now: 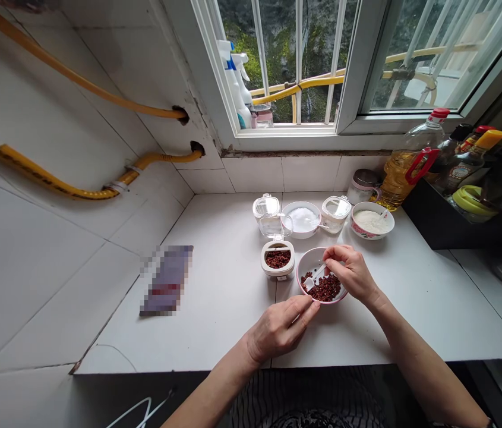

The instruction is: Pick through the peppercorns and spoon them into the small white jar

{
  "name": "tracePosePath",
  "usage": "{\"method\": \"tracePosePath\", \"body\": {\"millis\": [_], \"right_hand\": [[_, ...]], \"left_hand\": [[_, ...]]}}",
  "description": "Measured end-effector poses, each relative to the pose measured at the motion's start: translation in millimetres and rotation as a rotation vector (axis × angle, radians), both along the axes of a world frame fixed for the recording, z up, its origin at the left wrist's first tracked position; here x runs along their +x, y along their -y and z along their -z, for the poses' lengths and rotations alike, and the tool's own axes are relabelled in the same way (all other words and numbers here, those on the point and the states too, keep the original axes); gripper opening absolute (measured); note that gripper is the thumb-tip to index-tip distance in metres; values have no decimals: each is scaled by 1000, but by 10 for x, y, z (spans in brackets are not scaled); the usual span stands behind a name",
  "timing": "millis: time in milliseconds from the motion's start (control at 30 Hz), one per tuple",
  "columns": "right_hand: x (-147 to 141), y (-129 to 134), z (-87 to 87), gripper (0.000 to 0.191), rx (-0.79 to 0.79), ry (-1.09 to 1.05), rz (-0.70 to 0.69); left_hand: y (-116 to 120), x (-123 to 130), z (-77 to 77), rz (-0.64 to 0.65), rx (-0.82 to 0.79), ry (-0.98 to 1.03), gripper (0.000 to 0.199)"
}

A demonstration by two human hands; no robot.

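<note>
The white bowl [312,257] with a pink rim sits right of the middle of the surface [224,333], nearer the front edge than the other vessels. It contains dark red granules [327,289]. A small white spoon [309,283] is inside the bowl, its scoop end at the granules. The right hand [349,270] grips the spoon handle between thumb and fingertips at the far right side of the rim. The left hand [283,324] pinches the near rim.

Just left of the bowl stands an open container [272,274] with similar granules; its clear lid [276,226] is raised toward the back edge. Behind these, a dish [302,235] of white material sits between two more lidded containers, left [265,205] and right [336,209]. A patterned bowl [369,234] with pale contents is farther right.

A dark-lidded jar [363,185] and an oil bottle [400,169] stand near the back edge, beside a black box [438,220] of bottles. A pixelated purple item [166,282] lies by the left edge.
</note>
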State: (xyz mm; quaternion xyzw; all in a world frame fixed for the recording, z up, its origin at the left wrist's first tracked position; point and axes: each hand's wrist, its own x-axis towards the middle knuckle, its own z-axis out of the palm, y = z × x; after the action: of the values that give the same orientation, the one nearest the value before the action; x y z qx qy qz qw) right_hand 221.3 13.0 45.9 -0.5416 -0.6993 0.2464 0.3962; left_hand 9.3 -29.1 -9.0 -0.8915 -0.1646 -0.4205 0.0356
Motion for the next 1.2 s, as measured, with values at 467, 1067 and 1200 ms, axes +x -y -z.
{"method": "tracePosePath", "body": {"millis": [467, 1067, 1200], "right_hand": [[18, -23, -10, 16, 22, -25, 49], [-3, -29, -4, 13, -78, -141, 57], [23, -44, -57, 9, -125, -343, 107]], "left_hand": [[3, -2, -9, -1, -7, -3, 39], [-2, 7, -34, 2, -3, 3, 35], [-9, 8, -34, 5, 3, 11, 37]]}}
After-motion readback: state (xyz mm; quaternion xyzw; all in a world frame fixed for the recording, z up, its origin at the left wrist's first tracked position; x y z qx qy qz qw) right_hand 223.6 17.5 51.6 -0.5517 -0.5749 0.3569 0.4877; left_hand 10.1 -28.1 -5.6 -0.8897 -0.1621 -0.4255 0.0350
